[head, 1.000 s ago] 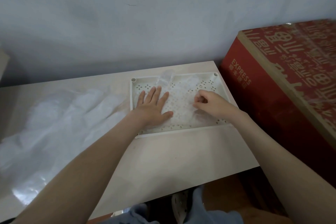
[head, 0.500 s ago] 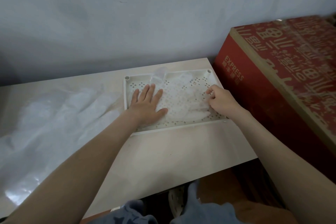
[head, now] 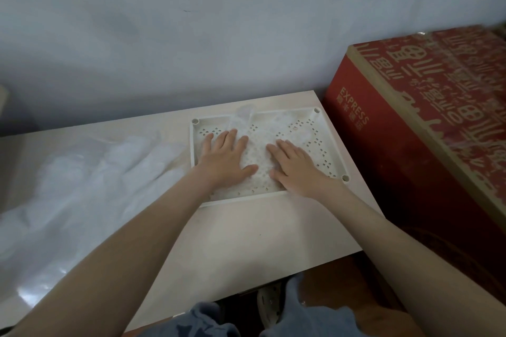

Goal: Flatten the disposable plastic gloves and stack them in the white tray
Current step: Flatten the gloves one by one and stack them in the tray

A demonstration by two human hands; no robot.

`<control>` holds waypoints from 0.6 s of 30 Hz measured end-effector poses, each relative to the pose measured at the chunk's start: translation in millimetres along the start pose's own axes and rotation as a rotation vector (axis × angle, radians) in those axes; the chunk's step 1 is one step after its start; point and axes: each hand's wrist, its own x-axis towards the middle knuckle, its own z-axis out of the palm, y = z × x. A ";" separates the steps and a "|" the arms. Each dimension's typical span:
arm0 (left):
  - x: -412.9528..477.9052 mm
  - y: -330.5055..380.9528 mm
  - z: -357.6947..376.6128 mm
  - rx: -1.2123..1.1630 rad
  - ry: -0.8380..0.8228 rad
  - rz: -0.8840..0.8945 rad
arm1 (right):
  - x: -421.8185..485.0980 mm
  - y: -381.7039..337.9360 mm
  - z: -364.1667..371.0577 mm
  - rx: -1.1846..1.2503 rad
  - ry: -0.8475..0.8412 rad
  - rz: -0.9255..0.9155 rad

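a pale, cream-coloured table [head: 246, 232] fills the lower middle of the frame, its far edge pushed against a plain bluish-grey wall [head: 219, 22] that takes up the whole upper half. the white tray [head: 325, 134], flat and perforated with small post sockets at its corners, sits on the table right of centre, close to the table's right edge. a clear glove [head: 257, 150] lies spread inside the tray, and one of its plastic fingers laps over the tray's far rim.

both hands lie flat on that glove, side by side and just apart. the left hand [head: 226, 157] has straight, slightly spread fingers with the palm down. the right hand [head: 295, 167] lies the same way, its fingers straight and close together; neither hand grasps anything.

a loose pile of gloves [head: 82, 186] covers the left part of the table, hazy and overlapping, reaching the frame's left edge.

at the right of the frame, just beside the table, stands a large red box [head: 410, 131] printed "express" with a patterned top. at the bottom edge show brown floor [head: 342, 276], blue trousers [head: 202, 320] and a light shoe [head: 269, 306].
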 end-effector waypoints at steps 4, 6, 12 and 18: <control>-12.3 -7.6 -15.0 -0.079 0.285 0.025 | -4.8 -15.2 -11.2 0.014 0.118 -0.023; -28.4 -22.4 -21.1 -0.120 0.451 0.022 | -7.6 -29.0 -17.8 0.007 0.201 -0.085; -99.2 -89.5 -9.2 -0.142 0.497 -0.055 | -3.9 -82.6 -26.1 0.023 0.230 -0.234; -167.7 -159.7 20.6 -0.178 0.050 -0.209 | 9.3 -154.4 -18.9 0.080 0.027 -0.372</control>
